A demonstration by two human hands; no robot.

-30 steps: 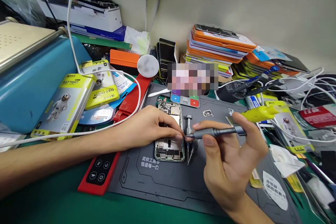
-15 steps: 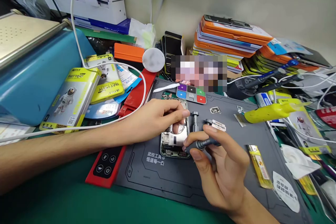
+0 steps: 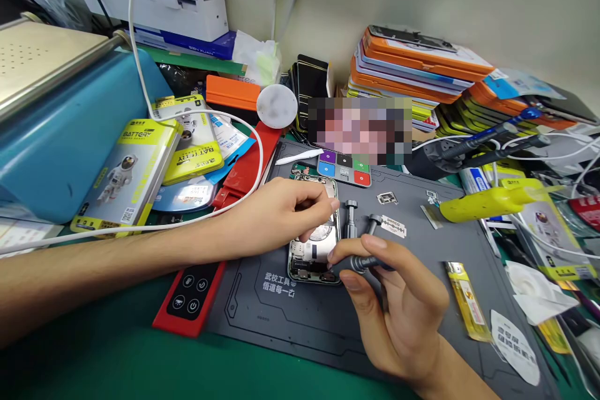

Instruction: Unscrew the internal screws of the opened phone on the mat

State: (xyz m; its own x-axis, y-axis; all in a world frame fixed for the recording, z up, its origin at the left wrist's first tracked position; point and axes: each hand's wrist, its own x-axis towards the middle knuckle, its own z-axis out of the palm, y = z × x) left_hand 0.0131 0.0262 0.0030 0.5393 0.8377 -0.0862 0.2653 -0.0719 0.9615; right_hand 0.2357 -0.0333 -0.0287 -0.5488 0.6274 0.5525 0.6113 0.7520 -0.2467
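An opened phone [image 3: 304, 253] lies on the dark grey work mat [image 3: 300, 322], its inner parts exposed. Over its upper half rests my left hand [image 3: 297, 209], thumb and forefinger closed together; whatever may be between them is hidden. My right hand [image 3: 405, 303] grips a dark screwdriver [image 3: 360, 262] held nearly level, its front end by the phone's lower right side. The fingers cover part of the screwdriver, and its tip is hard to make out. Two more screwdrivers, one upright-looking [image 3: 351, 219] and one partly behind my right hand [image 3: 374, 224], lie just beyond.
A razor blade [image 3: 394, 226], a small metal part [image 3: 387, 198] and a coloured screw tray [image 3: 344, 167] lie on the mat. To the right are a yellow lighter [image 3: 467, 301] and a yellow bottle [image 3: 482, 205]. Battery packs [image 3: 129, 175] and a white cable [image 3: 197, 220] crowd the left.
The view has shifted slightly, so most things sit a little further right. The right hand still holds the screwdriver; the left fingers look slightly more curled and lifted over the phone.
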